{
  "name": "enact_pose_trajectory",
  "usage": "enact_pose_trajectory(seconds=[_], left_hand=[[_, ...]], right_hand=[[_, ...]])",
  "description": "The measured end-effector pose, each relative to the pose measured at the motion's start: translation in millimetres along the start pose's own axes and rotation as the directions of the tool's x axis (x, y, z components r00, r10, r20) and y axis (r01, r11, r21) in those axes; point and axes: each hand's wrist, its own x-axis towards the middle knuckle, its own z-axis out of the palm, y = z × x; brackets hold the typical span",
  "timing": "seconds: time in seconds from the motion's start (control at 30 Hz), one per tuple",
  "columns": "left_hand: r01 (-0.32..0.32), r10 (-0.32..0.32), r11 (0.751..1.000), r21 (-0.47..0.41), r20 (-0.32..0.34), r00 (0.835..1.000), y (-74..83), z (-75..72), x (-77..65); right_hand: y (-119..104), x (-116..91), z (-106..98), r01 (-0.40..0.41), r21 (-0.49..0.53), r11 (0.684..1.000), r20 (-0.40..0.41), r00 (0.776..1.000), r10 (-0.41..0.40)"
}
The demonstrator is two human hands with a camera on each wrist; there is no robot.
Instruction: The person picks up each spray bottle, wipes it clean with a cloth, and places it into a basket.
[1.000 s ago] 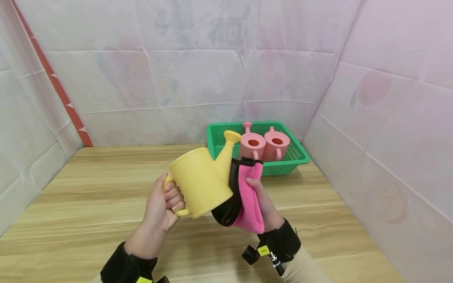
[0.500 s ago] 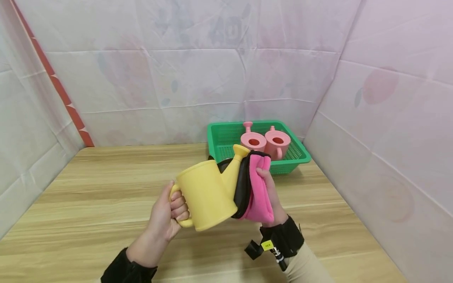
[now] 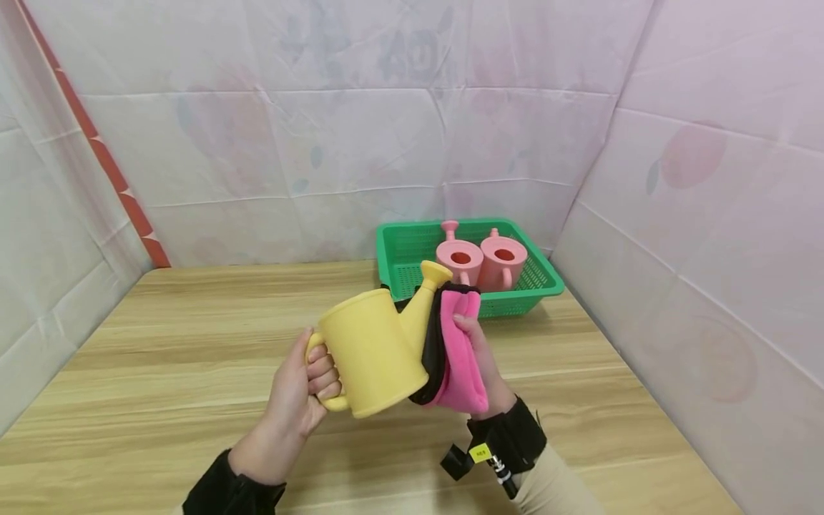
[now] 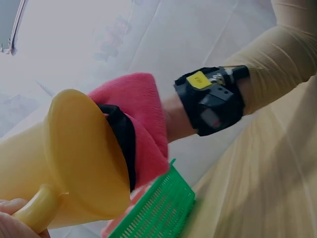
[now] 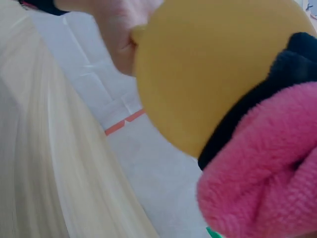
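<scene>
A yellow watering can point(image 3: 370, 357) is held up over the table, tilted, with its spout towards the right. My left hand point(image 3: 304, 386) grips it by its handle. My right hand point(image 3: 486, 368) holds a folded pink plush cloth with a black side point(image 3: 460, 357), the thumb lying on the pink face. In the head view the black side is against the can near the base of its spout, partly hidden behind it. The right wrist view has the pink plush point(image 5: 262, 163) and its black edge close up against the can's yellow bottom point(image 5: 208, 69).
A green plastic basket point(image 3: 550, 282) stands at the back right of the wooden table point(image 3: 212, 336). Inside are two pink watering cans, one on the left point(image 3: 460, 256) and one on the right point(image 3: 503, 261). Pale printed sheets point(image 3: 360, 143) hang behind and at the sides.
The yellow can has moved slightly right and down while my left hand keeps its handle. My right hand has shifted the pink cloth up and right along the can, then a little back left.
</scene>
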Motion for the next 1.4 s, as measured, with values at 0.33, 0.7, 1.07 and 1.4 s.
enact_pose_trajectory(seconds=[0.33, 0.7, 1.07, 1.4], left_hand=[[-0.04, 0.038, 0.998, -0.049, -0.033, 0.999, 11.9, 3.6, 6.3], [0.02, -0.019, 0.999, 0.025, -0.053, 0.998, 2.0, 4.1, 4.0], [-0.091, 0.098, 0.985, 0.149, -0.039, 0.994, -8.9, 1.7, -0.6], [-0.314, 0.336, 0.889, 0.333, -0.008, 0.942, -10.6, 7.5, -4.2]], right_hand=[[12, -2, 1, -0.16, -0.043, 0.986, -0.106, 0.982, 0.155], [-3, -4, 4, -0.026, -0.077, 0.997, -0.179, 0.984, 0.012], [10, 2, -4, 0.109, -0.218, 0.97, -0.284, 0.944, -0.17], [51, 0, 10, 0.319, -0.879, 0.355, 0.059, 0.81, -0.583]])
